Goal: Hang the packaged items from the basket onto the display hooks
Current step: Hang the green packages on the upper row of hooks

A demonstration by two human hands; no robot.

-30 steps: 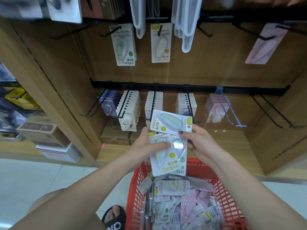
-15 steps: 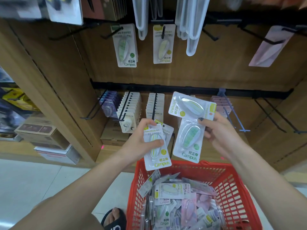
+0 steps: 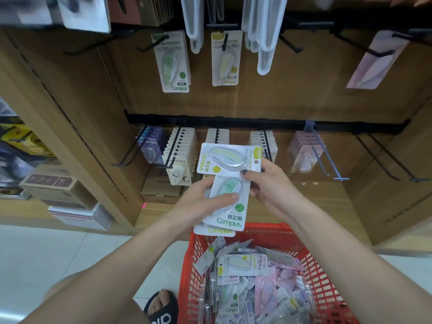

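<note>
- The left hand (image 3: 205, 202) holds a small stack of packs upright, thumb pressed across the green pack (image 3: 228, 203) on top; a second pack shows just below it.
- The right hand (image 3: 268, 185) pinches the yellow pack (image 3: 228, 159) by its lower edge, turned sideways just above the left-hand stack, their edges overlapping.
- These look light: thin stiff card with a clear blister, probably slick on the plastic and easy to fan or slip from a stack.
- Best hold is likely the flat card edge beside the blister, leaving the hang hole clear.
- More packs lie loose in the basket (image 3: 320, 291) below both hands.
- Matching packs hang on hooks (image 3: 224, 42) well above the grip.
</note>
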